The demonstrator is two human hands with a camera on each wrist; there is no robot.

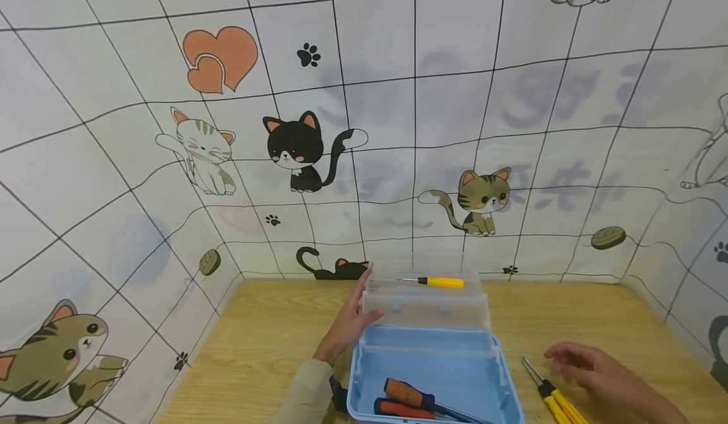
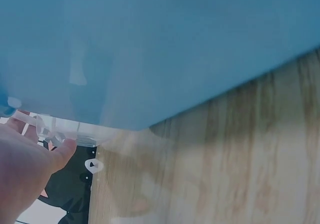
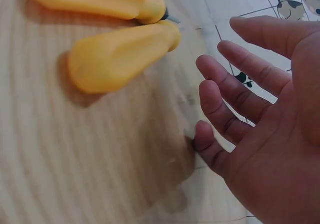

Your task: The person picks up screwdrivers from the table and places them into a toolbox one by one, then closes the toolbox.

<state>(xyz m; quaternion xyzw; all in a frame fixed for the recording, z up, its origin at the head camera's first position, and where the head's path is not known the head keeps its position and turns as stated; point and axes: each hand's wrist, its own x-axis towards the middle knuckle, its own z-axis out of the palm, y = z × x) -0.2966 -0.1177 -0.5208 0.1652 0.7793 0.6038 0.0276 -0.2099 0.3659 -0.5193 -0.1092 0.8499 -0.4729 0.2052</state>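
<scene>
A blue toolbox (image 1: 421, 364) stands on the table with its clear lid (image 1: 423, 310) raised at the back. My left hand (image 1: 348, 323) holds the lid's left edge, thumb on the inner side. In the left wrist view the thumb lies against clear plastic beyond the blue box wall (image 2: 150, 49). Inside the box lie an orange-brown-handled screwdriver (image 1: 409, 392) and a red-handled tool (image 1: 404, 408). My right hand (image 1: 594, 370) hovers with loosely bent fingers, holding nothing, just right of two yellow-handled screwdrivers (image 3: 122, 57) on the table.
A small yellow screwdriver (image 1: 445, 282) lies at the upper part of the clear lid. A black object (image 1: 338, 393), partly hidden, sits between the left sleeve and the box. Cat-patterned sheeting (image 1: 387, 127) rises behind the wooden table (image 1: 273, 329).
</scene>
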